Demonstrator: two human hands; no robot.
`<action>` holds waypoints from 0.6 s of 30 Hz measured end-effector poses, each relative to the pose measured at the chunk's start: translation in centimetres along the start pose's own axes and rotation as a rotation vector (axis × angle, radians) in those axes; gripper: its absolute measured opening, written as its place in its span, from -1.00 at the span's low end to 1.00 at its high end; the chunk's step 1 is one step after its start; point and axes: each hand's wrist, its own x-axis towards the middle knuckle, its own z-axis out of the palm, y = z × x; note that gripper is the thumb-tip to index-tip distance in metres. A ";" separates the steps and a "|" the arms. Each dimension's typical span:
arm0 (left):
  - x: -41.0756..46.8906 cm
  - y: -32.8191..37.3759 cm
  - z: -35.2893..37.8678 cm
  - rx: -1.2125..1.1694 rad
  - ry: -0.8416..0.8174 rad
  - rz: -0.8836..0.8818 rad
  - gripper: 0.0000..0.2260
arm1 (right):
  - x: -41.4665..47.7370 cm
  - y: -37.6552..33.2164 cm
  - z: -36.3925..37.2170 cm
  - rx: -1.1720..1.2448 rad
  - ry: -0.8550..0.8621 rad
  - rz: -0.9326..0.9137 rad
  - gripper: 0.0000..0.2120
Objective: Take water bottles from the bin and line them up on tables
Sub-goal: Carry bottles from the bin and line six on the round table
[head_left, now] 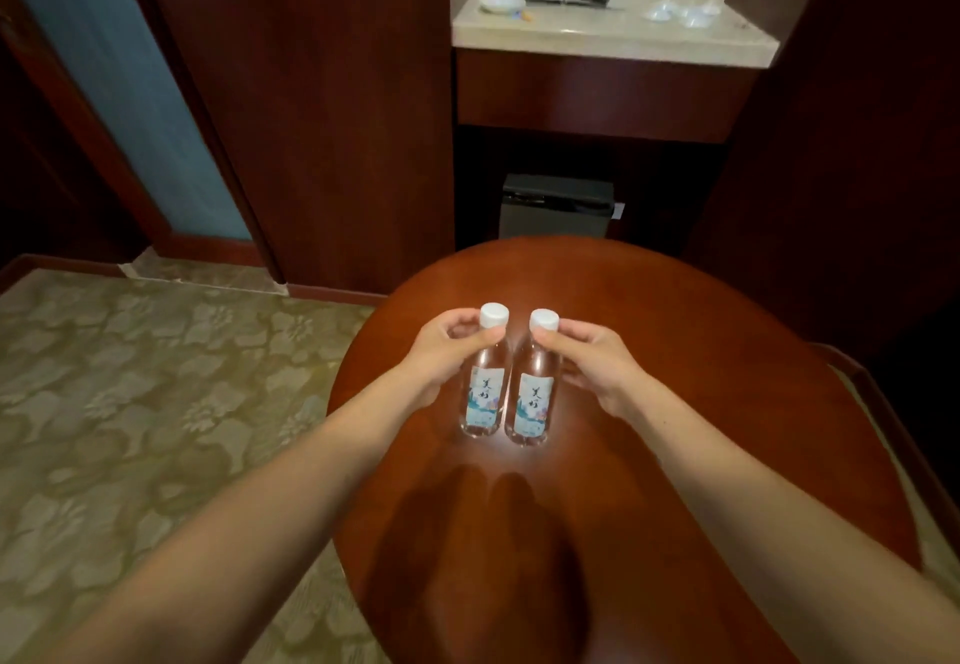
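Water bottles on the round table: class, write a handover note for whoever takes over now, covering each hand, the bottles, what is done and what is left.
Left hand: fingers grip the left water bottle at the neck.
Right hand: fingers grip the right water bottle the same way.
Both bottles stand upright, side by side, labels toward the camera, on the round wooden table.
Done: this pair looks set down.
Left: let go, then fetch more; the bin is out of view.
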 end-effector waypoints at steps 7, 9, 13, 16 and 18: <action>7.9 -1.7 -1.2 -0.050 0.001 -0.014 -0.69 | 7.6 0.7 0.6 0.026 -0.002 0.034 -0.81; 9.4 -2.3 -1.4 -0.067 -0.005 -0.009 -0.67 | 8.9 0.8 0.8 0.042 -0.011 0.016 -0.82; 11.5 -3.1 -1.6 -0.102 -0.036 -0.013 -0.64 | 10.8 1.0 0.9 0.079 0.015 0.021 -0.76; 12.2 -3.6 -1.5 -0.123 -0.078 -0.005 -0.63 | 11.7 1.7 0.9 0.094 0.037 0.034 -0.64; 12.5 -4.1 -1.5 -0.131 -0.112 -0.007 -0.62 | 12.1 2.4 0.8 0.121 0.051 0.045 -0.62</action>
